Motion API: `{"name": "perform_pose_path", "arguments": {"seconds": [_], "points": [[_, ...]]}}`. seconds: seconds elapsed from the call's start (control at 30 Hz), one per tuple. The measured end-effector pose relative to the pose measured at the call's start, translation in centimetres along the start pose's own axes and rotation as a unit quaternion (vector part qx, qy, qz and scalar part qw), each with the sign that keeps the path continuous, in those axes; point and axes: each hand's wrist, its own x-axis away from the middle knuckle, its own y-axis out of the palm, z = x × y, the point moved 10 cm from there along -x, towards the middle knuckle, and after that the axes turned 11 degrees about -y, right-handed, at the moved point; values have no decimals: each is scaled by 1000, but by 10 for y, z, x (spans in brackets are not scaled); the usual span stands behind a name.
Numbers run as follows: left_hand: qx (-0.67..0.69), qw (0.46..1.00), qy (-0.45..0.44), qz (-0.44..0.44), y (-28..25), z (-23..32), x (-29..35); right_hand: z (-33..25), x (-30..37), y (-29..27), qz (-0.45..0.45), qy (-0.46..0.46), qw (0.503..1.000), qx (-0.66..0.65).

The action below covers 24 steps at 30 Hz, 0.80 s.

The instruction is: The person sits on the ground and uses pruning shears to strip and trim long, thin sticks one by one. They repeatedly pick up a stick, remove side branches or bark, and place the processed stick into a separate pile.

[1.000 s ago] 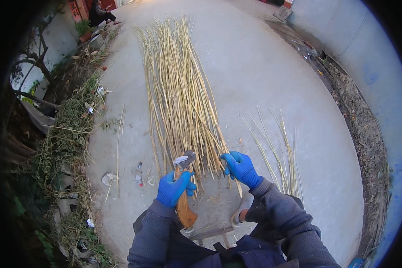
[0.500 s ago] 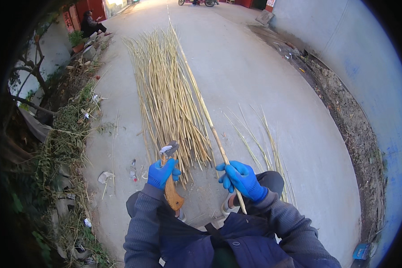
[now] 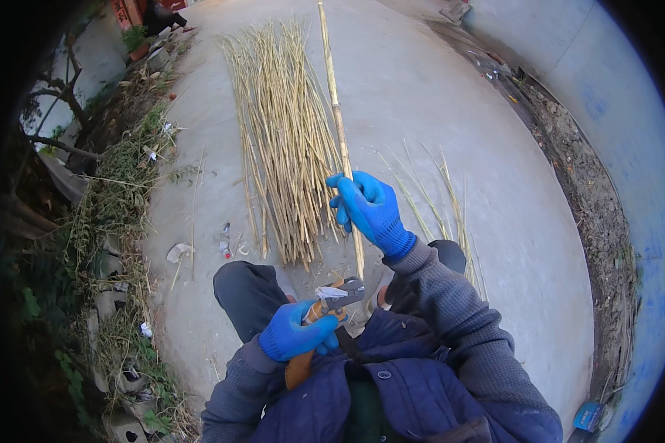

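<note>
Facing one yellow stalk pile (image 3: 284,140) on grey concrete (image 3: 495,192); grasping one long pale stalk (image 3: 337,111) right of the pile in the blue-gloved right hand (image 3: 369,210), one wooden-handled metal tool (image 3: 347,294) before the pile in the left hand (image 3: 300,332).

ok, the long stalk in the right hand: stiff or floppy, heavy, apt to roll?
Probably fairly stiff: the stalk runs nearly straight above the right hand. Likely light for its length, being so slim. It might roll a little if set down, since its shaft looks roundish.
</note>
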Motion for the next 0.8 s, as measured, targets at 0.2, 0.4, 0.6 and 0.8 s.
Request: {"name": "perform_pose_path", "arguments": {"seconds": [0.2,0.4,0.6,0.8], "points": [[-12,1000,5,8,4,0,2,-17,2,0,32,-30,999,1],[-7,999,13,46,4,4,1,-28,11,2,58,-47,997,-7],[-50,994,43,90,-2,10,3,-29,21,3,79,-47,995,29],[-76,993,45,80,-1,18,2,-30,35,1,84,-19,994,67]]}}
